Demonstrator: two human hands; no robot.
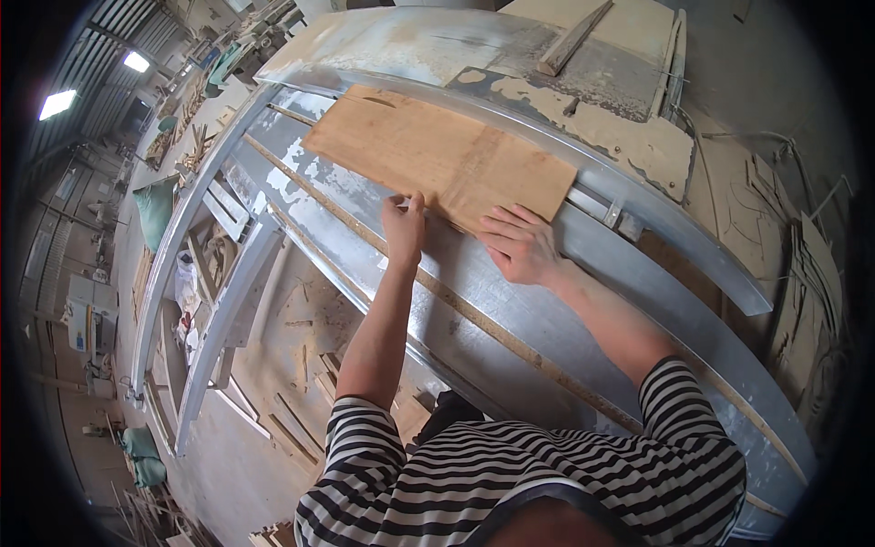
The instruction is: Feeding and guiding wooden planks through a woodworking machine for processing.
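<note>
A flat, light-brown wooden board (437, 150) lies across the metal saw table in front of me, slightly turned, with a darker band over its right part. My left hand (404, 228) is closed at the board's near edge, thumb and curled fingers against it. At the near right corner, my right hand (524, 244) grips the board, its fingers stretched over the top face and the thumb by the edge. Beneath the board is the shiny metal table (510, 310), worn white in patches and crossed by long slots.
A metal rail (656, 214) runs along the table's far side, with a wood stick (574, 38) on the surface beyond. Metal frame arms (214, 319) stick out at left. Wood strips (292, 428) lie on the floor. Thin offcuts (807, 273) lean at right.
</note>
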